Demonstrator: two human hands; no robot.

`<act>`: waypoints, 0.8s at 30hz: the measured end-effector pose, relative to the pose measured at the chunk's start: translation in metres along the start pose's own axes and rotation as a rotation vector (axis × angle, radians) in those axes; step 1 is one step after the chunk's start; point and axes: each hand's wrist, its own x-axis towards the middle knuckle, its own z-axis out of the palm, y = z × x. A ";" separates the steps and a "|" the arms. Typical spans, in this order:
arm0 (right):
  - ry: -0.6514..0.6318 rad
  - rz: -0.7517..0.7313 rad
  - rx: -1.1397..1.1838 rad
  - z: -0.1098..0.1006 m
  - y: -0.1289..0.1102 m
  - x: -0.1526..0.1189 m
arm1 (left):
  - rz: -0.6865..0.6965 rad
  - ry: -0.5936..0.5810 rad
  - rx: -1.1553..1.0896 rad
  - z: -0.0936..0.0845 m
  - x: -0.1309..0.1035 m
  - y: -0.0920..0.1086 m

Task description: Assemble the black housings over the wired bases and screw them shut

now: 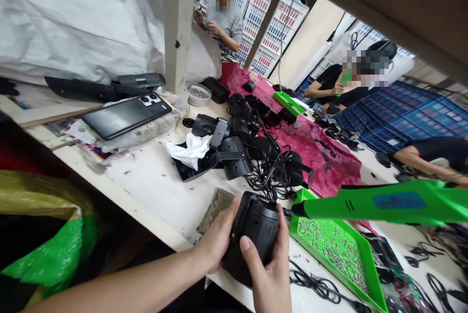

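A black cylindrical housing (256, 235) with a U-shaped bracket stands tilted at the table's front edge, between my two hands. My left hand (218, 237) is closed on its left side, by the bracket. Around its right side my right hand (275, 259) is wrapped, with the thumb lying across the front. Just right of the housing's top is the tip of a green electric screwdriver (380, 202); neither hand touches it. Below the screwdriver sits a green tray (373, 281) full of small screws (334, 247). A worn greyish block (215, 210) lies behind my left hand.
Several black housings (236, 157) and tangled cables (270, 176) are piled behind my hands. A phone (126, 115) lies at the left, near a bowl of small metal parts (198, 93). Pink plastic sheeting (321, 157) covers the table beyond. Co-workers sit across the table.
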 end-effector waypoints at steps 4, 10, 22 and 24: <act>0.057 -0.031 -0.016 0.003 0.002 -0.004 | 0.005 0.026 -0.017 0.001 -0.002 -0.001; 0.023 0.019 0.026 0.000 0.004 -0.004 | 0.051 0.013 0.025 0.001 0.000 -0.001; 0.055 -0.089 -0.025 0.002 0.003 -0.006 | 0.030 -0.045 0.110 -0.002 -0.002 -0.001; 0.043 -0.088 -0.019 0.001 0.005 -0.005 | 0.053 -0.020 0.103 0.000 -0.002 -0.001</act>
